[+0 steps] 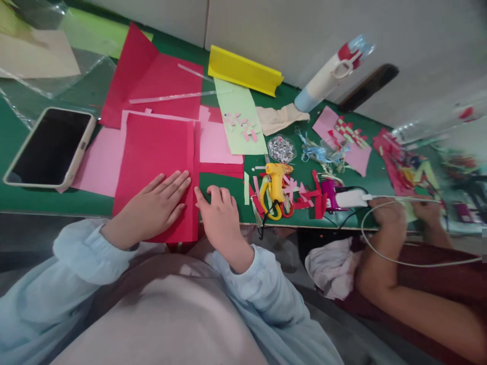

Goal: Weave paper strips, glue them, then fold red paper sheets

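A red sheet of paper (158, 152) lies in front of me, a narrow fold running along its right side. My left hand (155, 205) rests flat on the sheet, fingers stretched toward the fold. At the fold's right edge, the index fingertip of my right hand (220, 218) touches or nearly touches the paper; its other fingers are bent and slightly apart, with nothing seen in them. Pink paper (99, 162) shows beneath the red sheet. Further right lie a yellow glue gun (279, 182), yellow-handled scissors (266, 203) and red, pink and green paper scraps (300, 190).
A phone (49, 147) lies at the left. Behind are a folded red card (167, 76), a yellow folded strip (243, 71), a green sheet (238, 106) and a bottle (323, 81). A co-worker's hands (391, 213) are at the right, near a white cable (399, 196).
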Demonstrator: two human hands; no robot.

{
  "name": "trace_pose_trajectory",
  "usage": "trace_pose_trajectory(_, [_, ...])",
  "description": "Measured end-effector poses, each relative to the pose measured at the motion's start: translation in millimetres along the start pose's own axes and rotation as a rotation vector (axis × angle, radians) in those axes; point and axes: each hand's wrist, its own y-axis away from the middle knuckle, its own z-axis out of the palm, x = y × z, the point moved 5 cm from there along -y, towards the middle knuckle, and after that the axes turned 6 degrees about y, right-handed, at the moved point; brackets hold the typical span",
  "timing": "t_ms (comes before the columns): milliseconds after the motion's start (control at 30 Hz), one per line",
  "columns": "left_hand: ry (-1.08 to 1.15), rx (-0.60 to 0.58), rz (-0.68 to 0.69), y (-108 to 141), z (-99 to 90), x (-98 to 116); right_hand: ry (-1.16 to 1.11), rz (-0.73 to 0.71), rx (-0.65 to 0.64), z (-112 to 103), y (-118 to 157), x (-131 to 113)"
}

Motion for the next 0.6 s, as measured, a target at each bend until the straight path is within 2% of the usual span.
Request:
trace_pose_trajectory(300, [-0.016,0.032,-0.052,17.2,6.7,25.4,0.016,-0.026,0.000,1.4,-0.9,1.9])
trace_pose_trajectory(600, [-0.014,0.074,-0.102,17.8,9.6,31.4,0.016,0.000,-0.022,-0.2,0.6,-5.0])
